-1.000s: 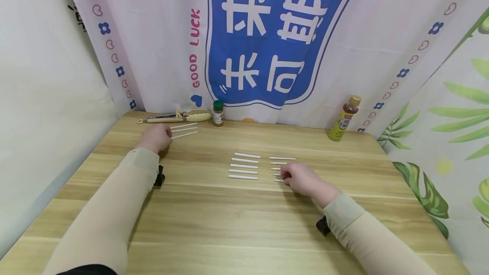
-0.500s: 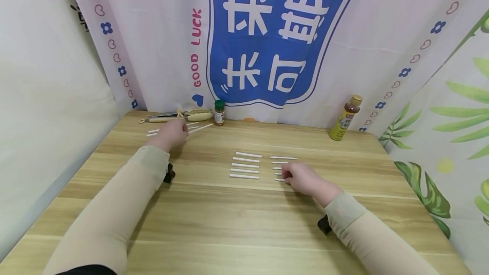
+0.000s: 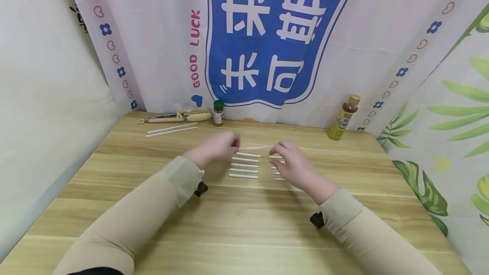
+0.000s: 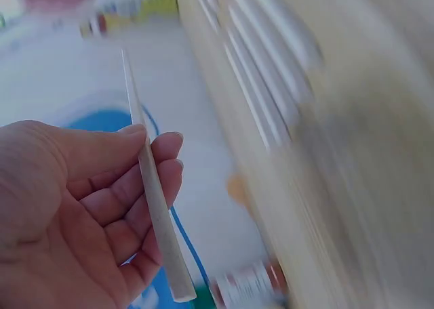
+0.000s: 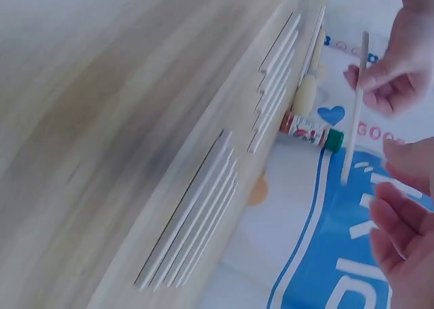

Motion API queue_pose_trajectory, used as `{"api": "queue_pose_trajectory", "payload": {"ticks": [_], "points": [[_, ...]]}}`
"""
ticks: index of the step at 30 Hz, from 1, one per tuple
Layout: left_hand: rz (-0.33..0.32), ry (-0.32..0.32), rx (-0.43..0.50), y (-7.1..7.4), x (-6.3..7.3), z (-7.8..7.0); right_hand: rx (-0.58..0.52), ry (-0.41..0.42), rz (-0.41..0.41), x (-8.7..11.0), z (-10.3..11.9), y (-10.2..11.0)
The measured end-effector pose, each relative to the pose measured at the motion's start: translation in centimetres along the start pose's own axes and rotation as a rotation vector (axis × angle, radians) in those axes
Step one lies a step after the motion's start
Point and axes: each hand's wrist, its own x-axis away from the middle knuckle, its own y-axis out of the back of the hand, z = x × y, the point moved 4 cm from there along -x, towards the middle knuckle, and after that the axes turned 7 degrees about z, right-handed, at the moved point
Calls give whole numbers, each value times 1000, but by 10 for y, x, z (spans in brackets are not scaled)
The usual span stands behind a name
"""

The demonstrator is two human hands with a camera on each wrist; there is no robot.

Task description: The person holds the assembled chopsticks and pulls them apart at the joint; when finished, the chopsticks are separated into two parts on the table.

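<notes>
My left hand [image 3: 218, 145] pinches a slim white chopstick [image 4: 161, 214] between thumb and fingertips, its narrow end pointing toward my right hand in the head view. Just in front of it lies a column of several short white rods [image 3: 244, 165]. A second column of short white rods [image 3: 280, 179] lies to the right, partly covered by my right hand [image 3: 297, 168]. That hand hovers over them, thumb and fingers parted, holding nothing. Seen from the right wrist, the chopstick [image 5: 357, 112] hangs close to the right fingertips. Two more long white chopsticks [image 3: 172, 128] lie at the back left.
Tongs [image 3: 191, 116] with cream heads lie along the table's back left edge. Beside them stands a small green-capped jar [image 3: 218, 113]. A yellow-labelled bottle [image 3: 343, 120] stands at the back right. A printed cloth [image 3: 164, 46] hangs right behind the wooden table [image 3: 229, 232].
My left hand has taken one chopstick from the group at the back left and carried it right to the middle. My right hand has lifted slightly, its fingers spreading off the short rods.
</notes>
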Motion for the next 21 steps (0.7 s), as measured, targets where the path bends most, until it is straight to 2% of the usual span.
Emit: {"api": "queue_pose_trajectory", "payload": {"ticks": [2,4,7,9,14,21], "points": [[9,-53,-20,-8,-1,-18,40,52,-24,-3,6,-1],[8,-97,-38,-15,0,-34,73,73,-15,-4,10,-4],[21,-145,-28,-24,2,-50,66,72,37,-4,15,-11],[28,-165,-15,-28,4,-58,47,39,70,-3,16,-14],[42,-188,35,-34,10,-66,13,-29,94,2,17,-17],[85,-261,40,-42,13,-67,27,-36,93,6,22,-16]]}}
